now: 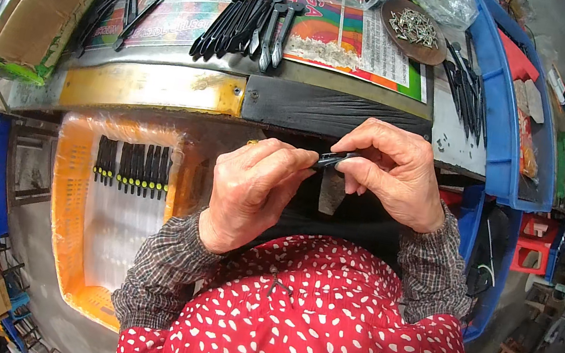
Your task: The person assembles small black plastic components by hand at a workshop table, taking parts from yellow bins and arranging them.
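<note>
Pinched between my two hands, just past the table's front edge, is a slim black plastic clip (332, 160). My left hand (251, 182) grips its left end between thumb and bent fingers. On the other end, the thumb and forefinger of my right hand (395, 173) close around it, and the fingers hide much of its shape. Beyond my hands, a row of long black clip pieces (237, 23) lies on the table, a few of them greyer at the right end. A round brown dish (423, 53) of small metal parts sits at the far right of the tabletop.
An orange crate (67, 215) lined with plastic stands low at left, holding rows of black clips (142, 166) with yellow-green dots. More black pieces (464, 95) lie beside a blue bin (493, 100) at right. A cardboard box (46, 2) stands at left; plastic bags (442, 5) line the back.
</note>
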`<state>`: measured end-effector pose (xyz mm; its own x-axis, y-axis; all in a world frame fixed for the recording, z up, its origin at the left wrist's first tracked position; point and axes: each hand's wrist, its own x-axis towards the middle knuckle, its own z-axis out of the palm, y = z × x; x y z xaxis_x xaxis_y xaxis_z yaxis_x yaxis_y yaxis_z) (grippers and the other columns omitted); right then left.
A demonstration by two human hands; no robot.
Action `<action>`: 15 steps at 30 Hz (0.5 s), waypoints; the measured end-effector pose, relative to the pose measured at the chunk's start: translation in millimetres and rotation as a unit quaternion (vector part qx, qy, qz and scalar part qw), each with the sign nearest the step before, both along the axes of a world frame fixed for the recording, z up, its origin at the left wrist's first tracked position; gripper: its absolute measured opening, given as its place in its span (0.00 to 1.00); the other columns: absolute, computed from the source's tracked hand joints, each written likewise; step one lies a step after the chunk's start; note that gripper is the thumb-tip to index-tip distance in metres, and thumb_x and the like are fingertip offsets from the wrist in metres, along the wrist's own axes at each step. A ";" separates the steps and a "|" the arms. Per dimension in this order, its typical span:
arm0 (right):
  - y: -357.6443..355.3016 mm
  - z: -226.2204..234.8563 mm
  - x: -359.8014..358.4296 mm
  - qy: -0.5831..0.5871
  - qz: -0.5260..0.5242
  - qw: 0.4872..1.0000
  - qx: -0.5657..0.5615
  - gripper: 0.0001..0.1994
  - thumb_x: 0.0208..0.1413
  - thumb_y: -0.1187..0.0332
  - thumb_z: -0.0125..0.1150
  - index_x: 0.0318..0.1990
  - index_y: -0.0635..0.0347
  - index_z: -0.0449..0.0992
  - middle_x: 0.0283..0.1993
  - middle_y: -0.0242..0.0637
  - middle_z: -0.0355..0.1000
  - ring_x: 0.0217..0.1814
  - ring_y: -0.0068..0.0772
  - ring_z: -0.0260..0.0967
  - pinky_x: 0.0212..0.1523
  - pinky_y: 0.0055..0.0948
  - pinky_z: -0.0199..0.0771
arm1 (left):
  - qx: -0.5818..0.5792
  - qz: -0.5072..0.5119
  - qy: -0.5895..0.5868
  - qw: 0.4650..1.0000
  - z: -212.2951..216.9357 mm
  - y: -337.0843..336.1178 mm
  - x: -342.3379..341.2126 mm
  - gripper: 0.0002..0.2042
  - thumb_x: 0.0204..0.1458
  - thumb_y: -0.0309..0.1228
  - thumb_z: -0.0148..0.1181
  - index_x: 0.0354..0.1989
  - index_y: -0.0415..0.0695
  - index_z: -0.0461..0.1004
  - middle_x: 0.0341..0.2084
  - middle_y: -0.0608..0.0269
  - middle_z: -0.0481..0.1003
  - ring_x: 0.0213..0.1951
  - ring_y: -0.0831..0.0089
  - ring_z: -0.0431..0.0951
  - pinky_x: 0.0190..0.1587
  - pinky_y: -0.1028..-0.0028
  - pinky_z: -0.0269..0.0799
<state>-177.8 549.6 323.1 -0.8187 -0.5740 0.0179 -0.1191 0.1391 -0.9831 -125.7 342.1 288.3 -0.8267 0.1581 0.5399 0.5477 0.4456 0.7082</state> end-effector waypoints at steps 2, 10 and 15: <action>0.0 -2.3 -1.6 0.014 0.009 1.000 -0.002 0.05 0.56 0.79 0.61 0.40 0.69 0.76 0.35 0.32 0.70 0.27 0.17 0.71 0.25 0.16 0.72 | 0.001 -0.004 -0.007 1.000 -0.8 -0.8 -0.2 0.11 0.44 0.15 0.65 0.36 0.38 0.78 0.27 0.57 0.78 0.28 0.65 0.79 0.30 0.72 0.72; 2.3 -7.2 -4.9 0.014 0.036 0.999 -0.015 0.05 0.56 0.81 0.61 0.39 0.69 0.76 0.33 0.32 0.70 0.26 0.17 0.71 0.24 0.17 0.71 | 0.047 -0.020 -0.016 0.999 -10.8 0.9 -2.6 0.12 0.42 0.15 0.65 0.37 0.40 0.77 0.25 0.57 0.76 0.26 0.61 0.78 0.28 0.70 0.71; 3.5 -10.6 -1.9 0.014 0.022 1.000 -0.014 0.04 0.56 0.81 0.60 0.39 0.69 0.76 0.33 0.32 0.70 0.26 0.17 0.71 0.25 0.17 0.71 | 0.056 -0.025 -0.030 0.998 -12.0 1.8 -4.1 0.12 0.42 0.15 0.65 0.36 0.39 0.77 0.25 0.56 0.76 0.26 0.61 0.78 0.28 0.70 0.71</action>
<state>-179.7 553.1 312.5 -0.7912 -0.6088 0.0573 -0.1528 0.1061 -0.9825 -129.8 343.9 276.4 -0.8501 0.1412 0.5073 0.5233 0.3340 0.7840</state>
